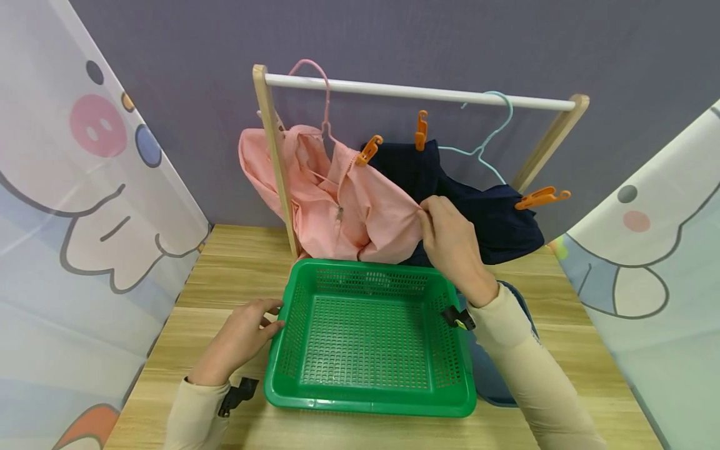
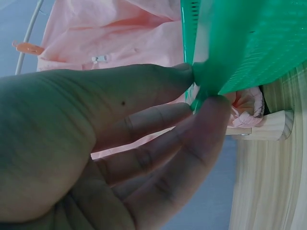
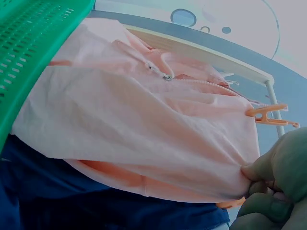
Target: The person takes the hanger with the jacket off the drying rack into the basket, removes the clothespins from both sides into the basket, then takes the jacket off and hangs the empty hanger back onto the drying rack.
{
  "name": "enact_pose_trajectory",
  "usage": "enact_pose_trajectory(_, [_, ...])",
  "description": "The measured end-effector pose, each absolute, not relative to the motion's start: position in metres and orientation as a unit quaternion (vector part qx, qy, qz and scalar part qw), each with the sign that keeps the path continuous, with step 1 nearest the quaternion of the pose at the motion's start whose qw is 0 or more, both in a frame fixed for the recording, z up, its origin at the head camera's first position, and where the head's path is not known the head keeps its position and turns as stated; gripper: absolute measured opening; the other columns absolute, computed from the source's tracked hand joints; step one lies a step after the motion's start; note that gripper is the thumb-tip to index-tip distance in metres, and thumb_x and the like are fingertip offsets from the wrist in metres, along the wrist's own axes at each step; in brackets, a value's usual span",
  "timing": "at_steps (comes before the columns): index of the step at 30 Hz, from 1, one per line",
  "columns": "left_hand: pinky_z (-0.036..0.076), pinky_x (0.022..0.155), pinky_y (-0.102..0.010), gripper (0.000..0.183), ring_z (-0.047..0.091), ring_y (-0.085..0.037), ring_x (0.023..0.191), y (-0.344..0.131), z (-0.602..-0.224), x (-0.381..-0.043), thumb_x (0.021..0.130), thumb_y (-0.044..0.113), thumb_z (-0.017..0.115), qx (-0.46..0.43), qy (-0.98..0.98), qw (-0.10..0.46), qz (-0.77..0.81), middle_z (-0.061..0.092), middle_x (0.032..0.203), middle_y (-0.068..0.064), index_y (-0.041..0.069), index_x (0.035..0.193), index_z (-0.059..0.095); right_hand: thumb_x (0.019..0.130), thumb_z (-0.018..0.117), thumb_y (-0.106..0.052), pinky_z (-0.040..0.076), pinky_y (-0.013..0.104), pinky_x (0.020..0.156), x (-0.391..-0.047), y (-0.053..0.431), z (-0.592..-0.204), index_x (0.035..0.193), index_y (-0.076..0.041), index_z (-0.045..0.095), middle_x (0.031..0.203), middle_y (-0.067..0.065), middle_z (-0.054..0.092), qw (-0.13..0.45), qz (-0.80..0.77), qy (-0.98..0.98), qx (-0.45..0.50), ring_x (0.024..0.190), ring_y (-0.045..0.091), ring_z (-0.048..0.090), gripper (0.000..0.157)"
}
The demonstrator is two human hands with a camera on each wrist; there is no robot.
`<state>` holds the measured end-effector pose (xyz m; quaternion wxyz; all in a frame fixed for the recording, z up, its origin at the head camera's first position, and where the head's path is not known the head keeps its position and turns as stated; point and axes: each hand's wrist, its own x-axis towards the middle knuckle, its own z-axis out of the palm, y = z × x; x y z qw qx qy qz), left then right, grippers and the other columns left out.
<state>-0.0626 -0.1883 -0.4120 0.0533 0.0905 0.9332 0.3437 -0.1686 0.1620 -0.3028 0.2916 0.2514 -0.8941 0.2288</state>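
My right hand (image 1: 452, 240) pinches the edge of a pink zip jacket (image 1: 388, 212), its cloth drawn taut toward the fingers in the right wrist view. The jacket hangs on a pink hanger (image 1: 327, 106), and an orange clothespin (image 1: 369, 150) clips it near the shoulder. My left hand (image 1: 247, 331) pinches the left rim of a green plastic basket (image 1: 371, 406) between thumb and fingers. Nothing lies inside the basket. Behind the right hand hangs a dark navy garment (image 1: 478, 219) on a light blue hanger (image 1: 486, 140), with orange clothespins (image 1: 542, 198) on it.
A rack with a white rod (image 1: 416, 92) and wooden legs (image 1: 275, 162) stands at the back of the wooden table (image 1: 225, 281). A dark blue tray-like container (image 1: 489, 375) shows partly under the basket's right side. Cartoon-printed curtains (image 1: 67, 250) flank both sides.
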Motion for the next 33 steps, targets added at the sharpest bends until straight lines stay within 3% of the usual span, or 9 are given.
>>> enact_pose_trajectory(10, [0.057,0.061,-0.033,0.036,0.068,-0.023,0.080,-0.186,-0.410,-0.062,0.092,0.003,0.071,0.081,0.937,0.055,0.336,0.067,0.108,-0.017,-0.002,0.127,0.063,0.102,0.058,-0.008,0.044,0.041,0.058,-0.153,0.200,-0.292,0.100,0.001,0.061,0.088,0.015,0.058,0.325,0.220,-0.890,0.231,0.069,0.027,0.051,0.010])
enact_pose_trajectory(19, [0.058,0.061,-0.035,0.040,0.069,-0.025,0.080,-0.184,-0.407,-0.062,0.092,0.003,0.072,0.071,0.940,0.065,0.327,0.067,0.108,-0.021,-0.006,0.128,0.061,0.099,0.059,0.001,0.030,0.031,0.060,-0.132,0.245,-0.290,0.100,0.004,0.062,0.081,0.014,0.053,0.330,0.221,-0.887,0.236,0.067,0.020,0.044,0.004])
enact_pose_trajectory(22, [0.058,0.062,-0.038,0.041,0.069,-0.026,0.081,-0.184,-0.402,-0.063,0.094,0.011,0.071,0.078,0.948,0.058,0.303,0.067,0.110,-0.023,-0.008,0.129,0.060,0.099,0.059,0.002,0.028,0.029,0.060,-0.124,0.259,-0.291,0.101,0.005,0.062,0.081,0.013,0.051,0.322,0.224,-0.892,0.223,0.069,0.018,0.041,0.005])
enact_pose_trajectory(25, [0.058,0.064,-0.042,0.042,0.069,-0.027,0.083,-0.182,-0.387,-0.068,0.098,0.022,0.068,0.095,0.954,0.006,0.285,0.067,0.112,-0.022,-0.006,0.128,0.061,0.098,0.060,0.003,0.027,0.027,0.060,-0.118,0.272,-0.293,0.101,0.006,0.062,0.080,0.012,0.049,0.324,0.228,-0.893,0.212,0.070,0.012,0.038,0.005])
enact_pose_trajectory(28, [0.058,0.064,-0.047,0.038,0.070,-0.029,0.081,-0.179,-0.364,-0.082,0.099,0.026,0.067,0.124,0.947,-0.105,0.278,0.068,0.111,-0.020,-0.002,0.125,0.065,0.096,0.062,0.004,0.026,0.025,0.059,-0.113,0.283,-0.297,0.101,0.006,0.063,0.080,0.010,0.048,0.331,0.235,-0.890,0.207,0.069,0.007,0.034,0.005])
enact_pose_trajectory(33, [0.059,0.063,-0.045,0.032,0.070,-0.030,0.075,-0.170,-0.320,-0.123,0.097,0.018,0.070,0.180,0.889,-0.304,0.292,0.068,0.107,-0.019,-0.002,0.121,0.068,0.098,0.062,0.000,0.026,0.025,0.058,-0.109,0.291,-0.302,0.099,0.005,0.063,0.077,0.006,0.046,0.345,0.234,-0.885,0.207,0.068,0.006,0.034,0.005])
